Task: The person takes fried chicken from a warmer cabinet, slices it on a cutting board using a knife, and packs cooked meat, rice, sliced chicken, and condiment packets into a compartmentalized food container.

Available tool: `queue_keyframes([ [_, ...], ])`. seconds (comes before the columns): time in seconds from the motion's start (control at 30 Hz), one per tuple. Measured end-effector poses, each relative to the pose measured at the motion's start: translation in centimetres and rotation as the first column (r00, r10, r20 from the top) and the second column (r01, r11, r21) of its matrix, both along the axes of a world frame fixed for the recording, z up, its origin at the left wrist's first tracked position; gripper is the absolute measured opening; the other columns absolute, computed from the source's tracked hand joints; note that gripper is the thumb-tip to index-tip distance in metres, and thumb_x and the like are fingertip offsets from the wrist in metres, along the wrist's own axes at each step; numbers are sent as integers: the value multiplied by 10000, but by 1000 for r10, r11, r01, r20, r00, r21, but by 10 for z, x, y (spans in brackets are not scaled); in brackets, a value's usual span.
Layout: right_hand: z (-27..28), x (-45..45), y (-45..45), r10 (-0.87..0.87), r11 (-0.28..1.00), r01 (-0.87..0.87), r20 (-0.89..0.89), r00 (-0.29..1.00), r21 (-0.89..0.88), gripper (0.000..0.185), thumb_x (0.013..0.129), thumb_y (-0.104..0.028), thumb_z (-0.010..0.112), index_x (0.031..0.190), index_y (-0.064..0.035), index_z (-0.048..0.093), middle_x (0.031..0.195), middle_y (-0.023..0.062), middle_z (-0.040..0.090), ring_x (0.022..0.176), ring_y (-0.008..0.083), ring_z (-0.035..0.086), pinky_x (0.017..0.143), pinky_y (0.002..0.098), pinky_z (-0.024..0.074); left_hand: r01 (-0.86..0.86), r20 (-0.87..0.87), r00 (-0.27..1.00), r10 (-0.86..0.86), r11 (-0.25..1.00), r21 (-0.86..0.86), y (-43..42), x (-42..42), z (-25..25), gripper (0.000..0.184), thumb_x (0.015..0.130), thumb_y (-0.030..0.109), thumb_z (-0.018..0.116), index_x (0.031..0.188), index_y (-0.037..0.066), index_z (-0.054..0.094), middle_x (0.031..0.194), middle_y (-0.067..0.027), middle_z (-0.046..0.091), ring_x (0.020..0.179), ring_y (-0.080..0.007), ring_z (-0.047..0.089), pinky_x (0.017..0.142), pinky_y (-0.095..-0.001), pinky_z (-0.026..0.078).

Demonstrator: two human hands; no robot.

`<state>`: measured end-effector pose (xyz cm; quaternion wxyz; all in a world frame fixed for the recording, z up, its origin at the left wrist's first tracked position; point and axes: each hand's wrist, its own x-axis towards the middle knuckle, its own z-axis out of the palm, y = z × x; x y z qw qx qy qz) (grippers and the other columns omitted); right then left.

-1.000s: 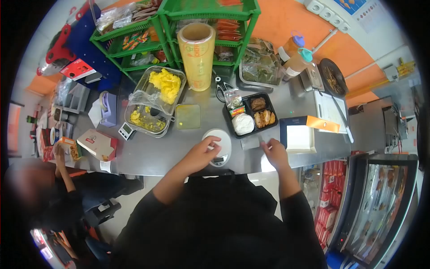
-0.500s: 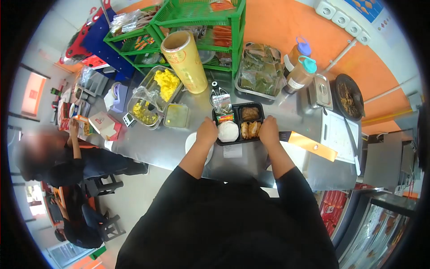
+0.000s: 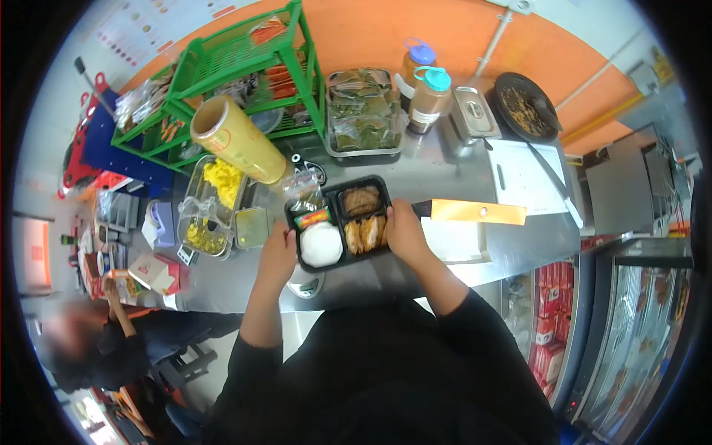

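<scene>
Both of my hands grip a black compartment meal tray (image 3: 348, 262), slightly tilted and raised off the steel counter. My left hand (image 3: 279, 251) is closed on its left edge, my right hand (image 3: 407, 233) on its right edge. A round white mound of rice (image 3: 321, 245) fills the lower left compartment. Beside it lie golden sliced fried pieces (image 3: 365, 234), with a brown piece of food (image 3: 361, 200) above them. At the upper left are a small red and green sachet (image 3: 312, 217) and a clear packet (image 3: 302, 194).
Behind the tray stand a roll of plastic film (image 3: 233, 141), a green rack (image 3: 237, 63) and a container of leaf-wrapped parcels (image 3: 363, 111). An orange-covered knife (image 3: 478, 211) and a cutting board (image 3: 523, 174) lie right. Another person (image 3: 111, 341) works at the far left.
The tray has come up from the counter toward me and tilted, still between both hands. My view has swung to the right. The paper slip below the tray no longer shows.
</scene>
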<state>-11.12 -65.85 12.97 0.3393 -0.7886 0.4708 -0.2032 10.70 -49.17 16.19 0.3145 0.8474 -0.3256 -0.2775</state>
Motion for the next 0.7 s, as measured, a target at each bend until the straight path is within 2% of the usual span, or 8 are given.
queue_keyframes([
  [0.1, 8, -43, 29, 14, 992, -20, 42, 999, 128, 189, 956, -129, 462, 1025, 40, 508, 963, 283, 567, 950, 474, 543, 824, 495, 445, 120, -131, 985, -116, 993, 24, 29, -22, 29, 167, 980, 196, 491, 980, 33, 454, 751, -137, 558, 631, -247, 642, 504, -355, 535],
  [0.23, 3, -112, 52, -6, 966, -4, 41, 999, 258, 194, 960, -151, 478, 991, 33, 531, 941, 277, 582, 940, 462, 550, 812, 480, 447, 252, -376, 906, -193, 961, 114, 30, -67, 44, 156, 983, 172, 494, 1007, 29, 436, 802, -125, 526, 722, -197, 613, 562, -352, 579],
  [0.3, 4, -148, 50, -47, 942, 41, 10, 999, 334, 198, 960, -153, 482, 1005, 33, 535, 961, 267, 588, 948, 448, 560, 821, 465, 451, 327, -381, 888, -258, 937, 126, 24, -90, 16, 166, 988, 180, 491, 1031, 33, 428, 821, -135, 527, 711, -203, 614, 574, -360, 574],
  [0.33, -10, -171, 49, -90, 955, 85, 6, 996, 284, 205, 984, -174, 471, 1011, 14, 548, 884, 207, 587, 845, 325, 587, 774, 385, 460, 359, -378, 872, -311, 931, 63, 18, -105, 10, 173, 990, 184, 490, 1043, 33, 422, 836, -142, 531, 707, -212, 620, 575, -360, 574],
  [0.4, -1, -206, 37, -110, 962, 123, -66, 992, 243, 216, 983, -181, 468, 1022, 9, 561, 894, 190, 599, 846, 294, 587, 787, 375, 459, 408, -415, 829, -374, 913, -7, -1, -136, -5, 191, 997, 195, 482, 1070, 34, 410, 881, -166, 540, 713, -252, 645, 582, -363, 577],
  [0.43, -2, -225, 29, -140, 959, 153, -74, 987, 238, 222, 981, -184, 465, 1027, 10, 562, 887, 185, 595, 828, 290, 574, 781, 374, 454, 423, -345, 836, -427, 901, -90, -11, -154, -15, 184, 996, 193, 478, 1014, 21, 414, 776, -183, 596, 607, -278, 668, 524, -384, 511],
  [0.63, -9, -299, -33, -124, 951, 150, -110, 986, 270, 207, 978, -181, 467, 1002, 7, 549, 846, 182, 572, 794, 290, 553, 755, 374, 446, 368, -363, 840, -404, 915, -166, -69, -235, -51, 157, 996, 185, 477, 1005, 41, 416, 759, -176, 583, 554, -263, 639, 493, -400, 478],
  [0.7, -12, -306, -49, -111, 962, 124, -63, 992, 244, 198, 986, -180, 462, 978, 2, 540, 814, 150, 561, 771, 227, 530, 736, 349, 440, 343, -283, 866, -412, 902, -264, -84, -245, -71, 155, 993, 177, 482, 1003, 39, 412, 723, -160, 553, 507, -264, 592, 488, -398, 475],
])
